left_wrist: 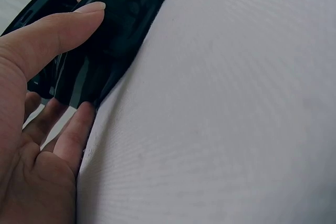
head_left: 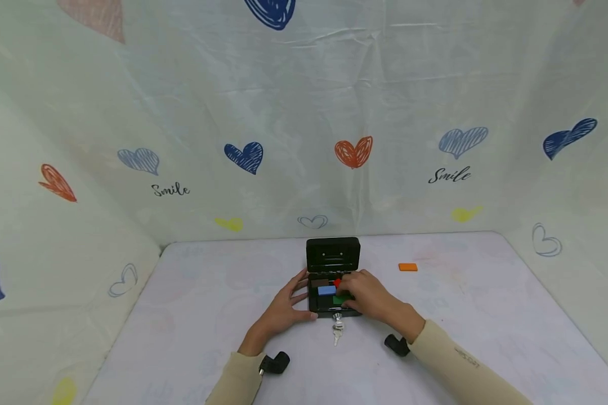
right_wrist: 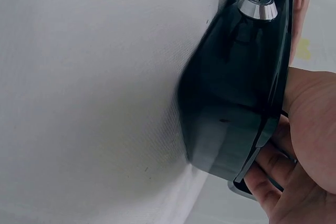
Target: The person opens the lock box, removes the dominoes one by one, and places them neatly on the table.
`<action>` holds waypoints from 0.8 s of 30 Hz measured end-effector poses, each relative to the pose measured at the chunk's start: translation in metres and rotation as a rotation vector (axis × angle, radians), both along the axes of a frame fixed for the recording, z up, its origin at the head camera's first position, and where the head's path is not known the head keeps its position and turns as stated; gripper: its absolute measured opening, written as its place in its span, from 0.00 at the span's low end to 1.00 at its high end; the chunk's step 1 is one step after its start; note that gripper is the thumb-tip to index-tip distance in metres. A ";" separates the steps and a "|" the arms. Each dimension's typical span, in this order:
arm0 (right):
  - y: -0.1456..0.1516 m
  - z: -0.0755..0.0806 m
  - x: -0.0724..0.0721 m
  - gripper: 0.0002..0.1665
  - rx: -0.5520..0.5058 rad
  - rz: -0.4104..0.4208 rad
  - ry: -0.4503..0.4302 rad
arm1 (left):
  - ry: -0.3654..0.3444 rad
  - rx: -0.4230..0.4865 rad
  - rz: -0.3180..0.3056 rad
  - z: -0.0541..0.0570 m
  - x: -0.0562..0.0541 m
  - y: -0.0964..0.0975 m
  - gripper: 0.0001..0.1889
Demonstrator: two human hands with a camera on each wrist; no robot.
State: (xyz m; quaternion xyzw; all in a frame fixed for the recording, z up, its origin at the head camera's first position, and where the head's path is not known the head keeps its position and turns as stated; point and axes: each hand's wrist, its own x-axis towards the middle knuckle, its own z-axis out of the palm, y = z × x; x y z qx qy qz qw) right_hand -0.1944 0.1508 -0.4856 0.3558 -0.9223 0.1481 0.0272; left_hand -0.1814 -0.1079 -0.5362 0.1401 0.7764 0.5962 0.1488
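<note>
A small black cash box (head_left: 313, 306) stands on the table with its lid (head_left: 332, 256) raised. Inside lie a brown block (head_left: 320, 283), a blue block (head_left: 326, 290), a red block (head_left: 336, 282) and a green block (head_left: 340, 300). My left hand (head_left: 284, 306) holds the box at its left side, thumb (left_wrist: 79, 27) on the front face and fingers along the side wall. My right hand (head_left: 367, 295) reaches into the right part of the box, fingertips close to the red and green blocks. Whether it grips a block I cannot tell.
Keys (head_left: 337, 332) hang from the lock (right_wrist: 257, 6) on the box's front. An orange block (head_left: 407, 267) lies on the table (head_left: 223, 281) to the right, behind the right hand. A white sheet printed with hearts (head_left: 284, 112) rises behind the table's far edge.
</note>
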 end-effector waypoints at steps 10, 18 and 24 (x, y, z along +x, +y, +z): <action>-0.005 0.001 -0.002 0.12 0.025 0.004 0.006 | 0.003 -0.003 0.006 0.000 0.001 0.000 0.57; -0.007 -0.001 -0.004 0.12 0.051 -0.017 0.003 | 0.000 0.003 0.008 0.001 0.002 0.000 0.57; -0.008 -0.001 -0.005 0.09 0.074 -0.017 -0.029 | 0.005 0.009 -0.003 0.000 0.001 -0.001 0.57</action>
